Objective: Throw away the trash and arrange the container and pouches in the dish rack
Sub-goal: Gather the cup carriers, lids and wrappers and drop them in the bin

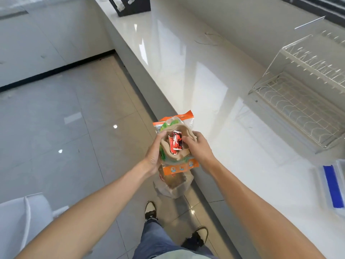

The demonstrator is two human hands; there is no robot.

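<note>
Both my hands hold a bundle in front of me, over the counter's edge. The bundle is an orange-trimmed clear pouch [179, 168] with a beige paper container [182, 156] on it, and red-and-white wrappers [175, 142] sit inside the container. My left hand [154, 157] grips the bundle's left side. My right hand [198, 145] grips its right side, fingers at the container's rim. Below the bundle a bag of trash [174, 186] stands on the floor. The white wire dish rack [302, 94] stands on the counter at the right.
A long glossy white counter [205, 81] runs along the right. A clear plastic box with a blue strip [334, 191] lies at its right edge. A dark frame [130, 5] stands at the counter's far end. Grey tiled floor lies to the left, with a white object [24, 217] at lower left.
</note>
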